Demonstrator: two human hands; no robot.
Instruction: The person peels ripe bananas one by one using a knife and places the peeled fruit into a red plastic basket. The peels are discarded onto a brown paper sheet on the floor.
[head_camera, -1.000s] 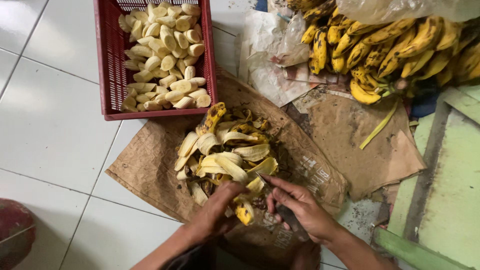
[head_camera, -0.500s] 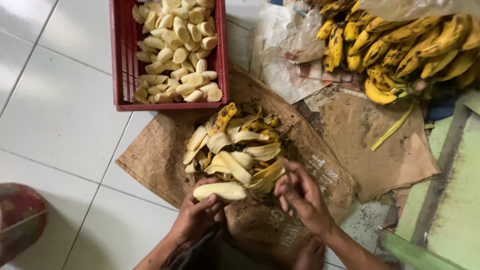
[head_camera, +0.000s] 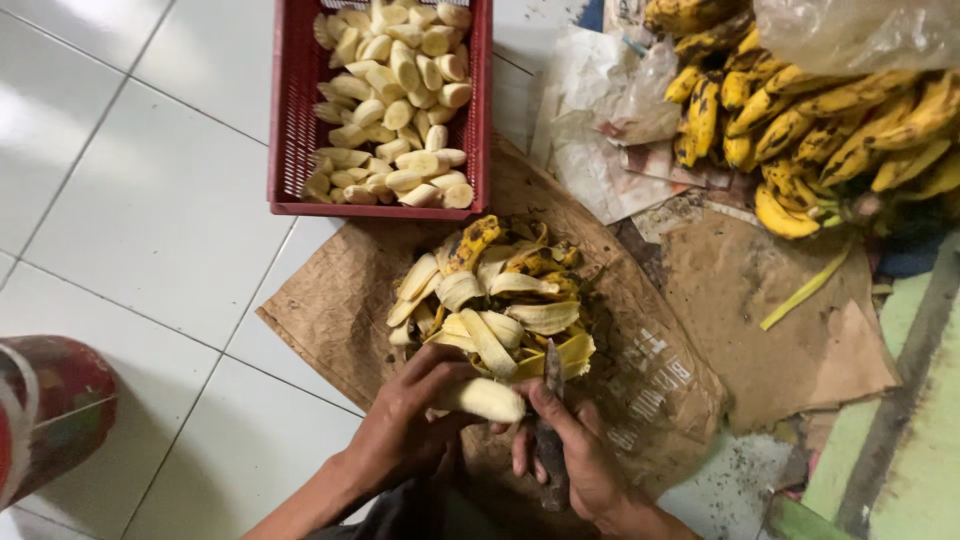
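My left hand (head_camera: 415, 415) grips a pale peeled banana (head_camera: 485, 398) just in front of a heap of yellow banana peels (head_camera: 495, 300). Right beside it, my right hand (head_camera: 570, 450) is closed around a small knife (head_camera: 552, 378) with the blade pointing up at the banana's right end. The peel heap lies on brown paper (head_camera: 340, 300) spread on the tiled floor. Beyond it stands a red plastic crate (head_camera: 290, 150) filled with several peeled bananas (head_camera: 395, 100).
Bunches of unpeeled yellow bananas (head_camera: 810, 130) lie at the top right, partly under a clear plastic bag (head_camera: 850, 35). Crumpled paper (head_camera: 600, 130) and more brown paper (head_camera: 780, 320) lie between. A red rounded object (head_camera: 45, 410) sits at the left edge on white tiles.
The view has shifted so the crate and peels sit further right. My hands have come together: the peeled banana now sits lower, and my right hand holds the knife against its end.
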